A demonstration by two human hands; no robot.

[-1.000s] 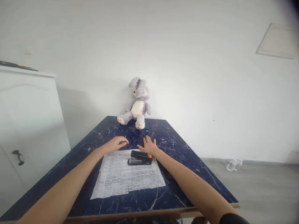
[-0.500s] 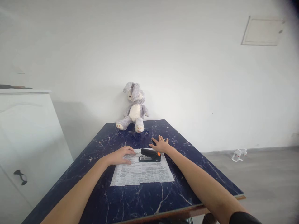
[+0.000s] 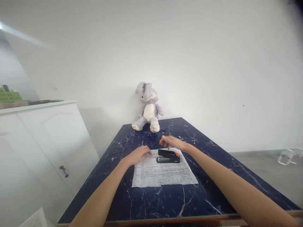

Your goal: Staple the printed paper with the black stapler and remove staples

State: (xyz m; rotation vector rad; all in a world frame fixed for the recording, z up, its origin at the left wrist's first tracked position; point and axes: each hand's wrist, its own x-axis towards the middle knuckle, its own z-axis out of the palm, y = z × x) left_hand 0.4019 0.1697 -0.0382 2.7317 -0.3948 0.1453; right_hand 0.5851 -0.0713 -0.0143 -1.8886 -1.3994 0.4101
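A printed sheet of paper (image 3: 163,175) lies on the dark blue marbled table (image 3: 142,205). On its upper right part sits a black stapler (image 3: 168,156) with an orange piece at its right end. My left hand (image 3: 138,155) rests on the paper's upper left edge, fingers stretched toward the stapler but apart from it. Just behind and above the stapler is my right hand (image 3: 174,142), its fingers bent downward and spread, with nothing seen in them. Whether its fingertips touch the table or the paper, I cannot tell.
A grey plush rabbit (image 3: 149,108) sits at the table's far end against the white wall. White cabinets (image 3: 47,151) stand on the left, with a green basket (image 3: 9,96) on top. Clear plastic bottles (image 3: 285,156) lie on the floor at right.
The view has turned left, so everything appears shifted right. My right hand has lifted from lying spread on the table, and its fingers now bend down behind the stapler. My left hand's fingers are closer together.
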